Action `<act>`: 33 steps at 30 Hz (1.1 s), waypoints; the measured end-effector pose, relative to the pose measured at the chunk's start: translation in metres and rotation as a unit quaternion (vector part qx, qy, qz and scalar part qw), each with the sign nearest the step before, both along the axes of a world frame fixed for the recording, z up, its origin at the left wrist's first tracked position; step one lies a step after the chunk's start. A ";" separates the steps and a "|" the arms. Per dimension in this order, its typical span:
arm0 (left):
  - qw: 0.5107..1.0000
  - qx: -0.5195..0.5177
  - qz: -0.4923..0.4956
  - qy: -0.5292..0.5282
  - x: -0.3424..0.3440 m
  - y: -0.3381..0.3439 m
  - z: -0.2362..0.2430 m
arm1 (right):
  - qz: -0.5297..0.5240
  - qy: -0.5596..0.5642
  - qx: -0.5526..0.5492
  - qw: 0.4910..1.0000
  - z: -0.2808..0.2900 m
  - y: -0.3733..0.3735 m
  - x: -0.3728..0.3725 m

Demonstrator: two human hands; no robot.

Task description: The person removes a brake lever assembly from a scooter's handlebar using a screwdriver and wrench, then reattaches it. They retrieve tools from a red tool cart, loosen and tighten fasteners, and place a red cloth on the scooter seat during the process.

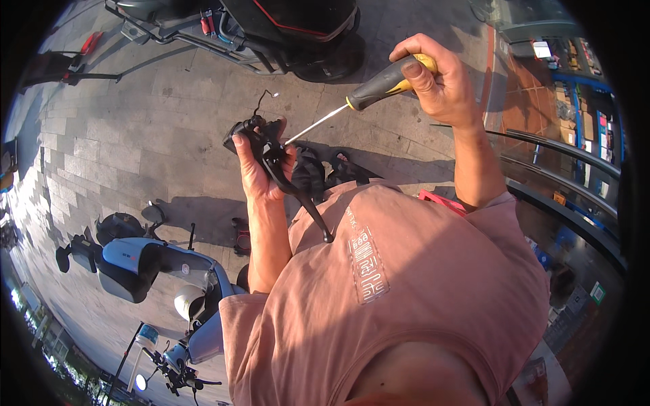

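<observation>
My left hand (254,172) is closed round a black brake lever assembly (273,154), whose long lever reaches down toward my shirt. A short thin wire sticks out of its top. In my right hand (440,84) is a screwdriver (379,88) with a black and yellow handle, the fingers wrapped over the handle's end. Its silver shaft slants down to the left, and the tip meets the assembly next to the lever's pivot. Whether the tip sits in a screw is too small to tell.
A black scooter or motorcycle (291,34) stands on the paving ahead. To the left is a blue electric scooter (156,260). Metal rails (542,139) and a doorway with stocked shelves (575,108) lie on the right. My sandalled feet (338,166) are below the hands.
</observation>
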State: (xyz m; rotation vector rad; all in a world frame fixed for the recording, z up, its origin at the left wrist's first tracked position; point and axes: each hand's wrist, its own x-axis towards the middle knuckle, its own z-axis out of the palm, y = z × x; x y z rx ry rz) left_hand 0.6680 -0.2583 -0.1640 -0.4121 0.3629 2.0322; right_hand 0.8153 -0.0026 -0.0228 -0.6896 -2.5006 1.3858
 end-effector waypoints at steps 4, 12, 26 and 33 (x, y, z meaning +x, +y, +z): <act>0.999 -0.021 0.013 0.025 0.026 0.004 0.007 | 0.003 0.271 -0.088 0.958 -0.013 -0.007 0.029; 0.999 -0.019 -0.026 0.013 0.042 0.015 0.010 | -0.010 0.289 -0.092 0.953 -0.010 -0.006 0.069; 0.990 0.035 -0.123 0.054 0.011 0.007 -0.001 | -0.167 0.138 -0.077 0.973 -0.024 -0.051 0.085; 0.988 0.037 -0.146 0.045 -0.002 0.000 -0.027 | -0.154 0.366 -0.187 0.899 -0.061 -0.083 0.066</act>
